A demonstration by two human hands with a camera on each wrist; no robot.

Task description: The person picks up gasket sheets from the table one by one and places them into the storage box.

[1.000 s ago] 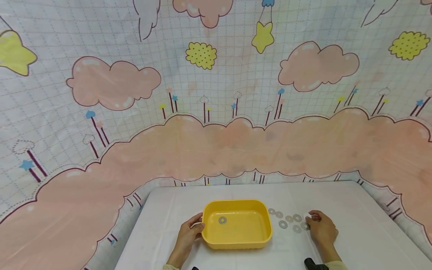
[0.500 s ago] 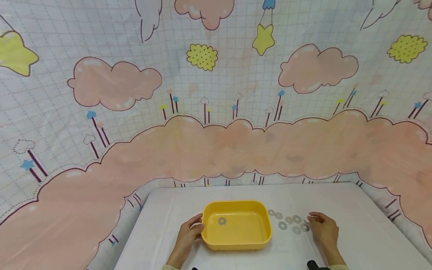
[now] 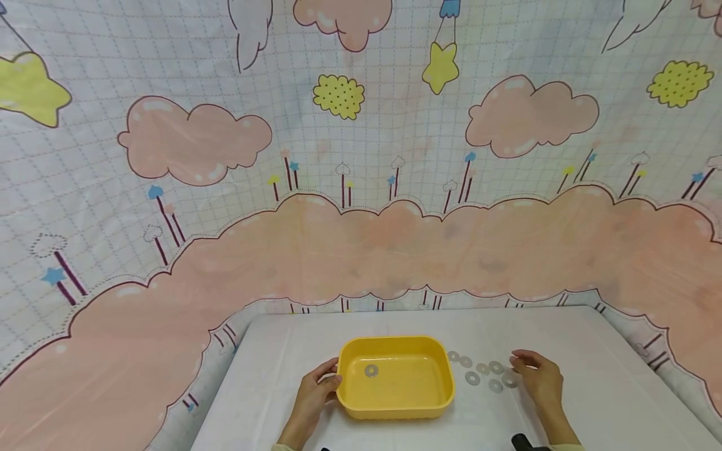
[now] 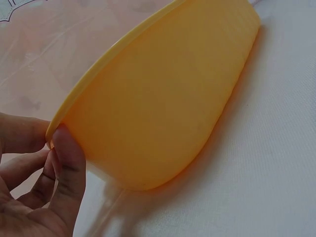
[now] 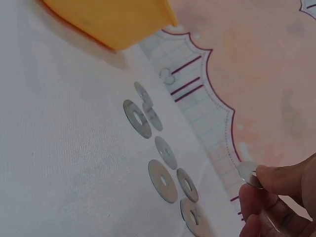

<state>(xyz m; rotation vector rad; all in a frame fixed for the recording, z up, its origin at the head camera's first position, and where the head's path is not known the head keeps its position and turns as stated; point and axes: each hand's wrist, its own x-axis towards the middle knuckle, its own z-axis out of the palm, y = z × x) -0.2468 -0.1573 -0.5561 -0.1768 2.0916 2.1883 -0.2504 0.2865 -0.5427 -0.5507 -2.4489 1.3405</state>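
Note:
A yellow plastic tray (image 3: 414,383) sits on the white table, with one flat metal washer (image 3: 366,372) lying inside it toward the left. My left hand (image 3: 312,393) pinches the tray's left rim between thumb and fingers; the left wrist view shows the thumb on the outer wall (image 4: 148,103). Right of the tray, my right hand (image 3: 543,383) is raised slightly above the table. Between its thumb and index finger it pinches a washer (image 5: 248,175), seen in the right wrist view. Several more washers (image 5: 157,173) lie loosely grouped between that hand and the tray.
A white cloth (image 3: 282,338) covers the table. Behind it hangs a curtain (image 3: 361,250) printed with pink clouds and yellow stars. A black strap piece (image 3: 524,442) shows at my right wrist.
My right hand has lifted a washer off the group and risen slightly. The left hand keeps its grip on the tray, which stays in place.

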